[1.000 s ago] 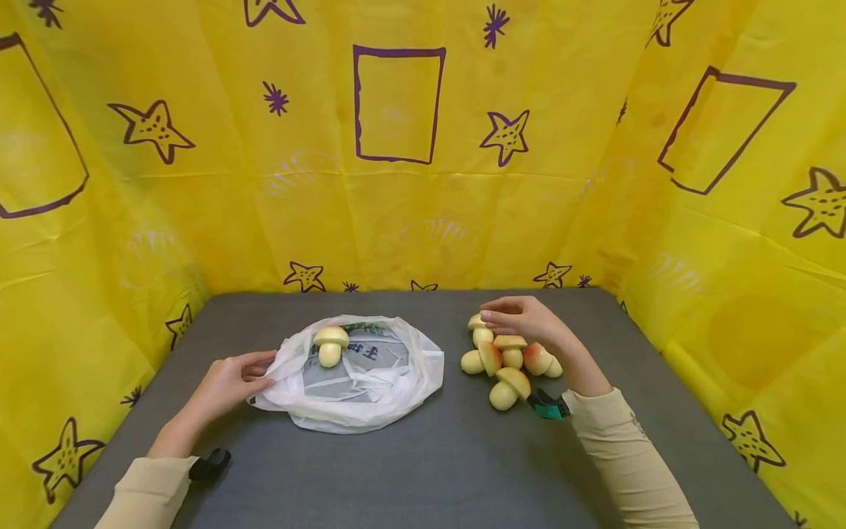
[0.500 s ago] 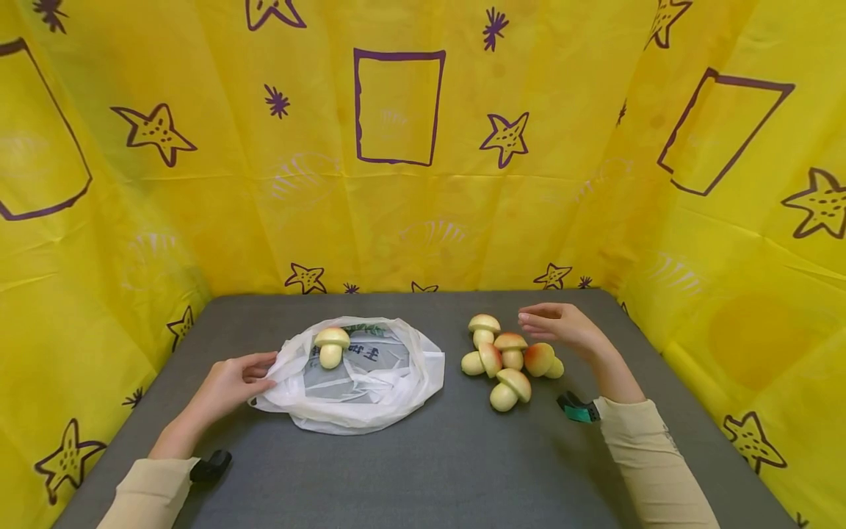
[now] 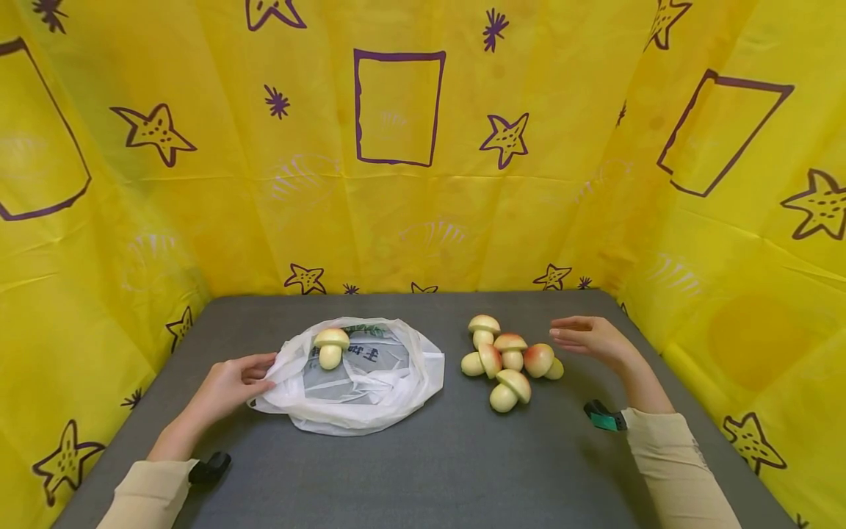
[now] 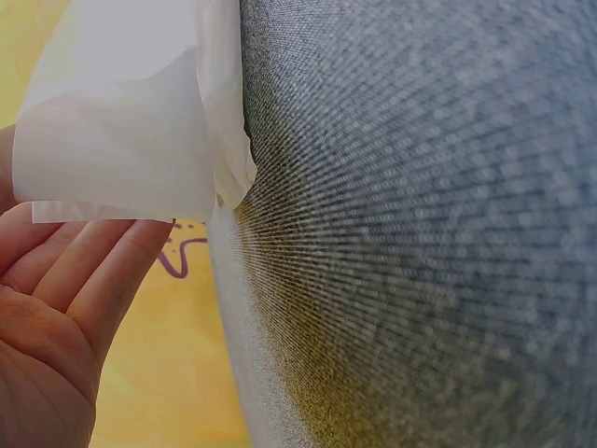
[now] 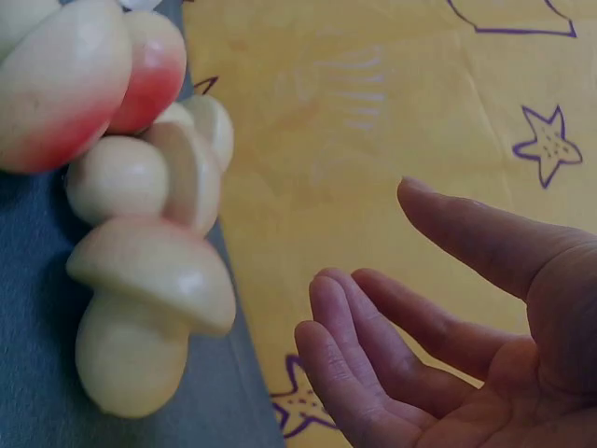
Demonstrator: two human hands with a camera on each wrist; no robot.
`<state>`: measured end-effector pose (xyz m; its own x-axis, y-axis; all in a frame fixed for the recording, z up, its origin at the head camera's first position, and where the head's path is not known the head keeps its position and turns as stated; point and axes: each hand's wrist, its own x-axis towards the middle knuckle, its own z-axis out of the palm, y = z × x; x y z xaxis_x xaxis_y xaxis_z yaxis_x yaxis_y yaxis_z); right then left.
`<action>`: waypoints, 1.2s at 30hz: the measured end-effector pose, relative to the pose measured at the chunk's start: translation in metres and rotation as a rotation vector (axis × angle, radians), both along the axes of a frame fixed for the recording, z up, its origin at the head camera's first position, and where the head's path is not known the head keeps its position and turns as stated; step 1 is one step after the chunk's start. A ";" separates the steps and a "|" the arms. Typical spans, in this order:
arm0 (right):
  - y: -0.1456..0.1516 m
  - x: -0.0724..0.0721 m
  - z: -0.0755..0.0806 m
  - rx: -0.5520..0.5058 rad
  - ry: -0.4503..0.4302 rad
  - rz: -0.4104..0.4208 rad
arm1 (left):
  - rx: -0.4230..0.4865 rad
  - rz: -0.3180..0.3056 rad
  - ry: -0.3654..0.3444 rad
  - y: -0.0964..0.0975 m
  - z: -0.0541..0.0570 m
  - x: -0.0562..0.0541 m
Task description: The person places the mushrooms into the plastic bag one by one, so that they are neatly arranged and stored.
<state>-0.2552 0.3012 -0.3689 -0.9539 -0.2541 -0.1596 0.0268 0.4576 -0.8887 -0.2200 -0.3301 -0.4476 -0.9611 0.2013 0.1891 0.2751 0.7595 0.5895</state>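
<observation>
Seemingly an early stage, judging by the count: just one bagged mushroom, lying within the wide mouth of the white bag, toward its far left side, with five more outside, clustered on the gray surface to the right. So, apparently, one placed and five left over.

As for direction in the head view, bagged mushroom with cap away from the person and stem toward the near edge, long axis running nearly straight from far to near. In the cluster, mixed headings: back mushroom and middle mushroom, both cap far and stem near; left mushroom, stem out to the left, axis roughly crosswise; right mushroom, stem out to the right, also roughly crosswise; front mushroom, on a diagonal, stem toward near left and cap toward far right. Exact contacts among them hard to tell.

Left grip pinching the left edge of the bag. Right grip holding nothing — fingers relaxed, thumb apart, just right of the cluster and clear of every mushroom.
</observation>
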 end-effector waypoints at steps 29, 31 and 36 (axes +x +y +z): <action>0.043 -0.012 -0.061 -0.026 -0.084 0.019 | 0.005 0.001 -0.012 0.000 -0.001 0.000; 0.042 -0.012 -0.063 -0.027 -0.091 0.023 | 0.005 0.003 -0.014 0.000 -0.001 0.000; 0.038 -0.014 -0.069 -0.018 -0.099 0.026 | 0.009 0.000 -0.019 0.000 -0.001 0.000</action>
